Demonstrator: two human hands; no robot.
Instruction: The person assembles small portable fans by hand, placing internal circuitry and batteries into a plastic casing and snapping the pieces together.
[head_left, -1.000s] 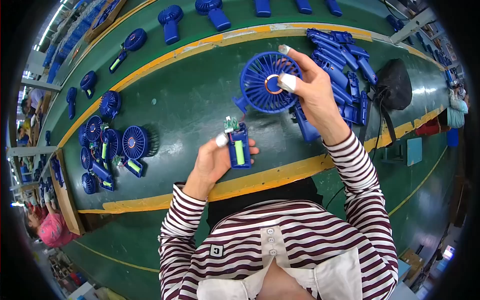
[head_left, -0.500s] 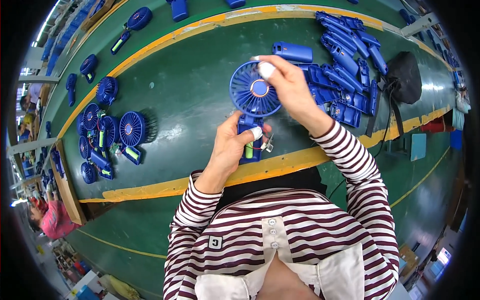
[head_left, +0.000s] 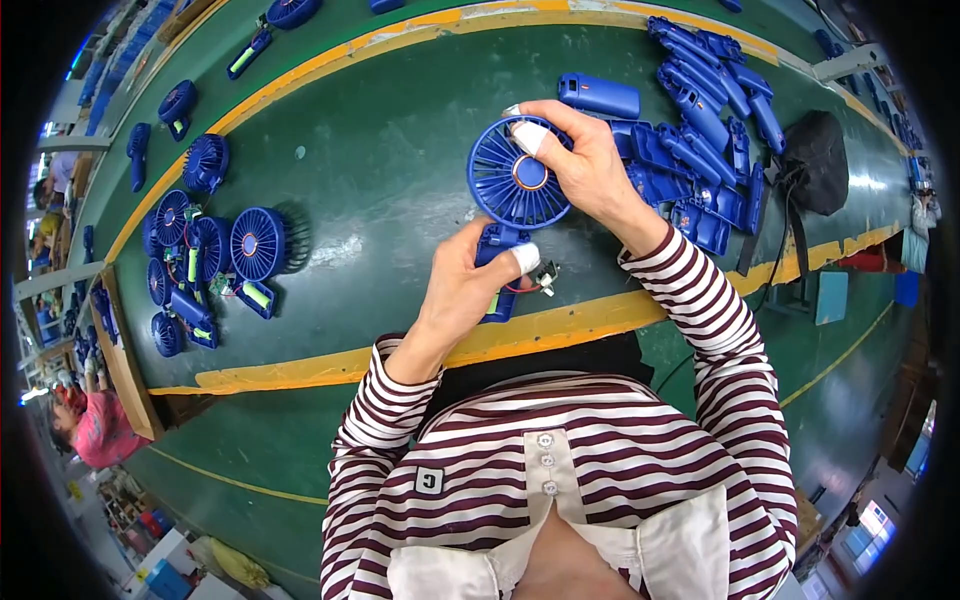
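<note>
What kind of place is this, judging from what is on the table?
Probably a factory assembly line for small handheld fans. The long green table holds a pile of blue handle shells and a cluster of part-built fans, and the hands join a fan head to its handle.

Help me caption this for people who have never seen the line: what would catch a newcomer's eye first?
First, the round blue fan head at centre, gripped by the right hand while the left hand holds the blue handle under it, with wires showing. Next, the heap of blue handle shells at upper right beside a black bag. A cluster of finished blue fans lies at far left on the green table.
</note>
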